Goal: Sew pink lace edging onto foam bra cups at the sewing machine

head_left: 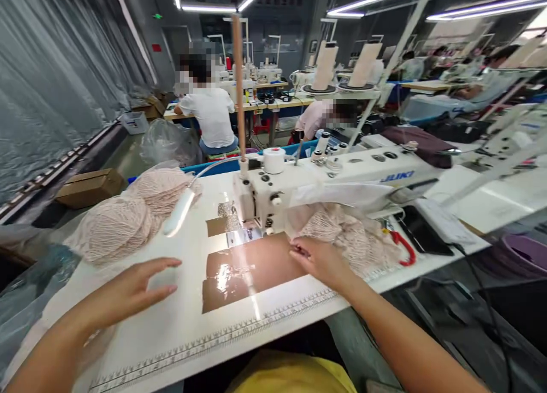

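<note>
My left hand hovers over the white sewing table, fingers spread and holding nothing, a little in front of a stack of beige lace cups. My right hand rests on the table right of the needle of the white sewing machine. Its fingers are pinched together on a small dark thing I cannot make out, at the edge of a pile of beige lace pieces. A shiny brown patch covers the table between my hands.
A second stack of lace cups lies behind the first. Red-handled scissors and a black phone lie right of the lace pile. A lamp arm reaches over the table. Other people sit at machines further back.
</note>
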A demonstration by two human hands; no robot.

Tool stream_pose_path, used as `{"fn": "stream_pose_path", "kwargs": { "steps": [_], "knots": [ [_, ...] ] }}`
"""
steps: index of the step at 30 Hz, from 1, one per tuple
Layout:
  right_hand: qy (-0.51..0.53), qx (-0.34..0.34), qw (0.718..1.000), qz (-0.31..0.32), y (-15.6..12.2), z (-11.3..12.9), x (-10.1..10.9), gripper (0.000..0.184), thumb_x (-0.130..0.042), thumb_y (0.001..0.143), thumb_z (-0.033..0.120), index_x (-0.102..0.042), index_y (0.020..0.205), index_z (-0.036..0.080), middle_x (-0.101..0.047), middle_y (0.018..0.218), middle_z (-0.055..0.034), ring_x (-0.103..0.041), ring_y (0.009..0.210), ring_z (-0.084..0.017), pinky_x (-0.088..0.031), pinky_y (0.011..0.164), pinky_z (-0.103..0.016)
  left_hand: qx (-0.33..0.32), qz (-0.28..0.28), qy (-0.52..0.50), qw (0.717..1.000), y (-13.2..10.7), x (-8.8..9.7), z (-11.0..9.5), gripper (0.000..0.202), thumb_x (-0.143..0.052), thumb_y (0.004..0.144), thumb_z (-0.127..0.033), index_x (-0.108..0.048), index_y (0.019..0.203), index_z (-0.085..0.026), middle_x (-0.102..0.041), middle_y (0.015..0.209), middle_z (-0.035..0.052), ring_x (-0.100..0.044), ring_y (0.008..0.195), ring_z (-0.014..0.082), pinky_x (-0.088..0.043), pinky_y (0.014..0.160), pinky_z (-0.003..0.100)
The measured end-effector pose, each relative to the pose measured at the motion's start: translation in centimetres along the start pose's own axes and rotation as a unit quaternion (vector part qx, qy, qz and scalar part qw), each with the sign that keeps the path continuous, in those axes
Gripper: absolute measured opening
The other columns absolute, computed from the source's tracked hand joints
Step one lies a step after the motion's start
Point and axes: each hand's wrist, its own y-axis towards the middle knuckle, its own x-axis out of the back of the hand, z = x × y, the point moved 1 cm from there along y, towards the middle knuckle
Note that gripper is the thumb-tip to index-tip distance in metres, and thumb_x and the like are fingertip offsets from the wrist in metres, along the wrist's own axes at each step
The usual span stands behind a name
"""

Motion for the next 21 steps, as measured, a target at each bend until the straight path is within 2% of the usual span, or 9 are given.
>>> {"fn": "stream_pose_path", "kwargs": {
  "steps": [2, 4, 7, 11, 13, 15, 19, 21],
  "knots": [
    [-0.069, -0.092, 0.991, -0.072, -1.1, -3.6, 1.3, 0.025, -0.050, 0.088, 0.032, -0.062, 0.106, 0.020, -0.072, 0.097, -0.0118, -0.066, 0.080, -0.026, -0.043, 0.066, -0.033, -0.015, 0.063, -0.031, 0.997, 0.1, -2.3, -2.5, 0.047, -0.059, 0.080, -0.054, -0.061, 0.123, -0.034, -0.057, 0.133, 0.0002, -0.054, 0.120, 0.0293, -0.051, 0.082, 0.029],
    [-0.105, -0.136, 0.982, -0.084, -1.8, -6.2, 1.8, 0.026, -0.049, 0.087, 0.030, -0.062, 0.106, 0.018, -0.072, 0.089, -0.0143, -0.066, 0.074, -0.028, -0.041, 0.062, -0.034, -0.058, 0.114, -0.061, 0.990, 1.0, -4.3, -5.6, 0.043, -0.058, 0.082, -0.051, -0.061, 0.121, -0.033, -0.061, 0.128, 0.0020, -0.055, 0.118, 0.0270, -0.048, 0.090, 0.031],
    [-0.091, -0.126, 0.985, -0.079, -2.5, -7.8, 2.0, 0.021, -0.048, 0.086, 0.027, -0.062, 0.100, 0.018, -0.071, 0.083, -0.0115, -0.065, 0.072, -0.027, -0.041, 0.062, -0.033, -0.141, 0.178, -0.110, 0.968, 2.8, -6.8, -10.3, 0.040, -0.058, 0.085, -0.046, -0.062, 0.119, -0.026, -0.064, 0.120, 0.0053, -0.059, 0.110, 0.0239, -0.045, 0.095, 0.032],
    [0.019, -0.076, 0.987, -0.142, -4.0, -7.4, 2.0, 0.016, -0.046, 0.088, 0.033, -0.057, 0.089, 0.021, -0.067, 0.079, -0.0046, -0.062, 0.072, -0.020, -0.042, 0.065, -0.029, -0.186, 0.226, -0.236, 0.926, 5.2, -9.8, -15.0, 0.042, -0.060, 0.085, -0.045, -0.061, 0.118, -0.019, -0.063, 0.119, 0.0102, -0.058, 0.108, 0.0226, -0.045, 0.096, 0.034],
    [0.107, -0.038, 0.979, -0.169, -4.9, -6.8, 2.1, 0.015, -0.049, 0.087, 0.034, -0.054, 0.080, 0.022, -0.061, 0.071, -0.0016, -0.057, 0.064, -0.017, -0.041, 0.062, -0.027, -0.186, 0.202, -0.322, 0.906, 6.6, -11.2, -16.6, 0.044, -0.060, 0.085, -0.046, -0.059, 0.119, -0.018, -0.061, 0.122, 0.0117, -0.057, 0.111, 0.0233, -0.045, 0.098, 0.036],
    [0.177, 0.005, 0.973, -0.151, -5.9, -6.2, 2.0, 0.016, -0.051, 0.086, 0.032, -0.052, 0.074, 0.022, -0.057, 0.066, 0.0004, -0.052, 0.060, -0.014, -0.039, 0.059, -0.026, -0.167, 0.132, -0.381, 0.900, 8.3, -12.6, -17.9, 0.048, -0.060, 0.085, -0.048, -0.057, 0.122, -0.018, -0.058, 0.127, 0.0120, -0.055, 0.116, 0.0243, -0.042, 0.101, 0.038],
    [0.291, 0.097, 0.951, -0.027, -7.4, -4.5, 1.7, 0.018, -0.056, 0.086, 0.031, -0.052, 0.071, 0.020, -0.053, 0.064, 0.0026, -0.046, 0.057, -0.010, -0.035, 0.055, -0.022, -0.088, -0.013, -0.415, 0.906, 12.7, -14.8, -19.9, 0.061, -0.066, 0.079, -0.051, -0.053, 0.128, -0.017, -0.048, 0.140, 0.0137, -0.045, 0.128, 0.0296, -0.035, 0.107, 0.041],
    [0.337, 0.144, 0.930, 0.036, -7.8, -3.7, 1.3, 0.018, -0.058, 0.084, 0.030, -0.051, 0.071, 0.020, -0.051, 0.064, 0.0036, -0.044, 0.055, -0.008, -0.034, 0.053, -0.021, -0.064, -0.029, -0.426, 0.902, 14.8, -15.7, -20.8, 0.065, -0.068, 0.076, -0.048, -0.051, 0.130, -0.016, -0.047, 0.141, 0.0141, -0.043, 0.130, 0.0288, -0.033, 0.108, 0.039]
  ]
}}
